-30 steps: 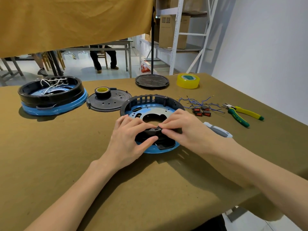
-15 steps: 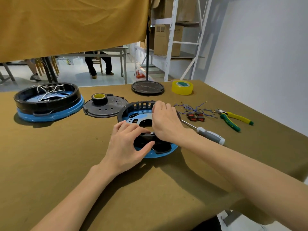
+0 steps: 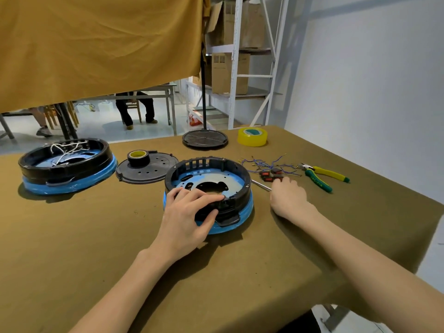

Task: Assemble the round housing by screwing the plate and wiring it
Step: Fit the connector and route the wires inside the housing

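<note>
The round black housing (image 3: pixel 209 164) with a blue-wrapped base sits mid-table, and a grey plate (image 3: pixel 231 181) with cut-outs lies inside it. My left hand (image 3: pixel 189 212) grips the housing's near rim, fingers over the top and thumb on the outer wall. My right hand (image 3: pixel 288 198) is to the right of the housing, lying over the screwdriver's handle; only the screwdriver shaft (image 3: pixel 260 185) shows. Its fingertips reach the red switches (image 3: pixel 270 174), which have blue wires (image 3: pixel 264 163) attached.
A second housing (image 3: pixel 64 169) with white wires stands at the left. A black lid (image 3: pixel 153 174) carries a tape roll (image 3: pixel 138 156). Green-yellow pliers (image 3: pixel 322 179), yellow tape (image 3: pixel 252 137) and a stand base (image 3: pixel 204 139) lie further back. The table edge runs close on the right.
My right hand has left the housing and moved right to the screwdriver and switches. My left hand has stayed on the near rim.
</note>
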A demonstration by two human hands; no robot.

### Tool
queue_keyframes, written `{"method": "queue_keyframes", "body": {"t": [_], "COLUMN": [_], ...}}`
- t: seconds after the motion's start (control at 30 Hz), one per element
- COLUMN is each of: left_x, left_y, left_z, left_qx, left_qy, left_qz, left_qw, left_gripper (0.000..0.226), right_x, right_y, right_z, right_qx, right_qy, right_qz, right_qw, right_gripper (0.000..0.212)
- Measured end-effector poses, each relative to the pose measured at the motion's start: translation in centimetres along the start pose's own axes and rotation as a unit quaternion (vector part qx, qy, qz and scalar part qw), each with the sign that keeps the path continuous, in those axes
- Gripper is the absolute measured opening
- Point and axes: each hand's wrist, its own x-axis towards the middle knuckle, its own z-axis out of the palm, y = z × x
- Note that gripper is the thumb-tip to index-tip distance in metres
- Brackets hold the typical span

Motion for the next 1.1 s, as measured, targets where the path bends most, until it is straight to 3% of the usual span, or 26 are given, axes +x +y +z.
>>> {"method": "queue_keyframes", "body": {"t": [0.07,0.13,0.2,0.27,0.33,0.37,0.4,0.6,1.1], "left_x": [0.0,0.2,0.3,0.4,0.4,0.4,0.5,0.6,0.7], "left_y": [-0.1,-0.2,-0.2,-0.1,-0.2,-0.3,-0.3,-0.3,-0.1], "left_z": [0.0,0.0,0.1,0.2,0.3,0.3,0.3,0.5,1.1], "left_qx": [-0.001,-0.009,-0.019,-0.026,-0.037,-0.046,-0.055,-0.045,-0.015], "left_qy": [0.000,0.004,0.016,0.023,0.034,0.041,0.048,0.053,0.044], "left_qz": [-0.003,-0.007,-0.013,-0.016,-0.014,-0.018,-0.025,-0.051,-0.060], "left_qw": [1.000,1.000,1.000,0.999,0.999,0.998,0.997,0.996,0.997], "left_gripper": [0.034,0.036,0.037,0.037,0.034,0.032,0.032,0.042,0.044], "right_x": [-0.1,-0.3,-0.7,-1.7,-2.4,-2.6,-2.8,-3.5,-3.5], "right_y": [0.2,-0.1,-1.3,-3.5,-6.1,-7.5,-8.8,-12.7,-12.9], "right_z": [-0.4,-2.1,-4.7,-7.2,-8.7,-8.9,-9.0,-6.4,-6.7], "right_qx": [0.025,0.226,0.510,0.704,0.790,0.804,0.806,0.742,0.709], "right_qy": [0.038,0.090,0.087,-0.003,-0.074,-0.083,-0.077,0.031,0.114], "right_qz": [-0.015,-0.011,-0.021,-0.064,-0.104,-0.118,-0.129,-0.192,-0.211], "right_qw": [0.999,0.970,0.856,0.708,0.600,0.577,0.573,0.642,0.663], "right_gripper": [0.021,0.026,0.028,0.026,0.030,0.031,0.032,0.035,0.031]}}
